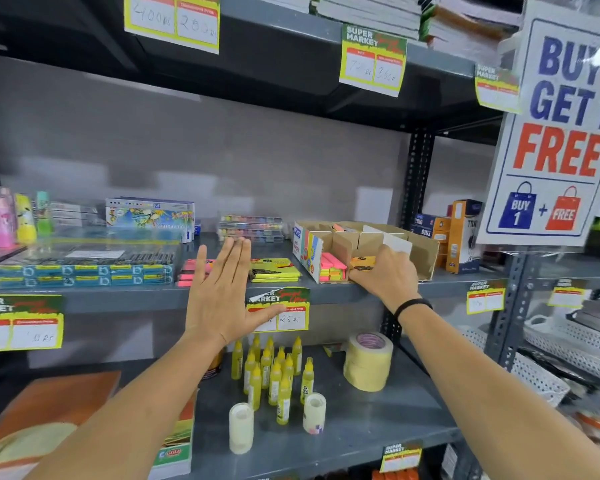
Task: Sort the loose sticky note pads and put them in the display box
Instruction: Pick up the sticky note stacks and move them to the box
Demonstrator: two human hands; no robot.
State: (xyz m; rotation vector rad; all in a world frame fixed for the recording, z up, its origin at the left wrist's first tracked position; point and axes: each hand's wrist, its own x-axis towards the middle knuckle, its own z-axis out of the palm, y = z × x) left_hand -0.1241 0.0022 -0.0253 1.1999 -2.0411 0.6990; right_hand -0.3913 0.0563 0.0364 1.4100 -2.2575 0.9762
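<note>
A cardboard display box (426,252) with dividers sits on the middle shelf, holding pink and green sticky note pads (331,268) in its front left slot. My right hand (385,275) is shut on an orange sticky note pad (362,262) at the box's front. Loose on the shelf lie yellow-green pads (274,270) and pink pads (191,271). My left hand (219,292) hovers flat in front of the pink pads, fingers spread, holding nothing.
Blue boxed sets (84,271) lie at the left, paint boxes (250,228) at the back, orange cartons (463,235) right of the display box. Glue bottles (274,372) and tape rolls (368,365) stand on the lower shelf. A sale sign (555,133) hangs at right.
</note>
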